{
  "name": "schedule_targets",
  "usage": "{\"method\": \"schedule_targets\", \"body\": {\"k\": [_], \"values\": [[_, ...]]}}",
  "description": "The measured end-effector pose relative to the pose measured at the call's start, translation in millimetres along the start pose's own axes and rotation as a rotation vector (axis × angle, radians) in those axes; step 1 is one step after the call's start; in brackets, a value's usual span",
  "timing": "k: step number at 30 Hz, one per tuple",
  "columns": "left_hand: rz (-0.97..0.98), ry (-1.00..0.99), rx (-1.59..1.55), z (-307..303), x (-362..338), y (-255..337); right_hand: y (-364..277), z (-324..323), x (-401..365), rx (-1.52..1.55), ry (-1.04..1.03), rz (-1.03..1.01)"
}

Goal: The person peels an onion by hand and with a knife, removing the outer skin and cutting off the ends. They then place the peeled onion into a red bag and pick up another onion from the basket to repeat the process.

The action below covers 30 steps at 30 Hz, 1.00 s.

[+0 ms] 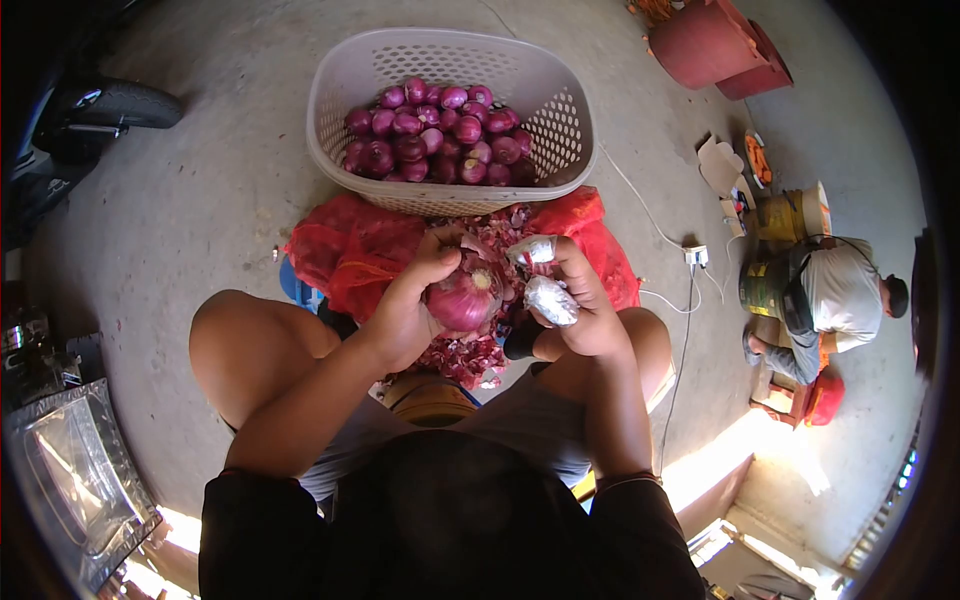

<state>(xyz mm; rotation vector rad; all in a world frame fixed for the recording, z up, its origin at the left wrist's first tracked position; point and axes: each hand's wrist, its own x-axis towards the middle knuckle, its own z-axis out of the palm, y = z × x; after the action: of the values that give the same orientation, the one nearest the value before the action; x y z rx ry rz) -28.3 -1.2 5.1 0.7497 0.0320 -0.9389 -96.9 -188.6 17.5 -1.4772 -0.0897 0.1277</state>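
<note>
My left hand (402,312) is closed around a red onion (463,302), its root end facing up and a loose flap of dry skin at the top. Close on the right is my right hand (583,305), with silver wrapping (551,301) over the tips of the thumb and a finger. Those two tips are apart, and the other fingers are mostly hidden. Below both hands lies a heap of onion skins (462,360) between red mesh sacks (355,250). Just beyond stands a grey plastic basket (325,150) of whole red onions (430,130).
A white power strip (695,256) with cables lies on the concrete floor at right. Farther right, a person (845,295) bends beside buckets (780,215). Red tubs (700,45) stand at the top right, and a motorcycle wheel (130,103) shows at upper left.
</note>
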Motion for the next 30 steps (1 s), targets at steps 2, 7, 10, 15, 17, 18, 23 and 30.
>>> {"method": "schedule_targets", "body": {"k": [2,7,10,15,17,18,23,30], "values": [[0.041,-0.037,-0.013,-1.4,0.5,-1.2,-3.2,-4.4,1.3,-0.083,-0.014,-0.038],[0.002,-0.249,-0.037,-9.9,1.9,3.5,-6.1,-27.9,-8.1,-0.253,-0.081,0.146],[0.017,-0.202,-0.046,-6.7,2.9,1.0,-12.0,-29.0,-8.7,-0.214,-0.127,0.186],[0.026,0.006,0.069,-1.5,4.5,1.4,-27.0,-12.2,-8.8,-0.183,-0.149,0.258],[0.025,0.015,0.040,-4.5,4.8,1.2,-19.8,-5.5,-4.8,-0.240,-0.158,0.115],[0.016,0.012,0.023,-3.4,3.8,2.6,-15.8,-4.7,-4.6,-0.250,-0.162,0.102],[0.002,0.063,-0.088,1.6,4.9,0.4,3.1,1.4,-2.7,-0.354,-0.136,-0.084],[-0.091,0.046,-0.120,-1.2,6.2,-0.7,8.5,-2.6,-2.4,-0.446,-0.236,-0.059]]}}
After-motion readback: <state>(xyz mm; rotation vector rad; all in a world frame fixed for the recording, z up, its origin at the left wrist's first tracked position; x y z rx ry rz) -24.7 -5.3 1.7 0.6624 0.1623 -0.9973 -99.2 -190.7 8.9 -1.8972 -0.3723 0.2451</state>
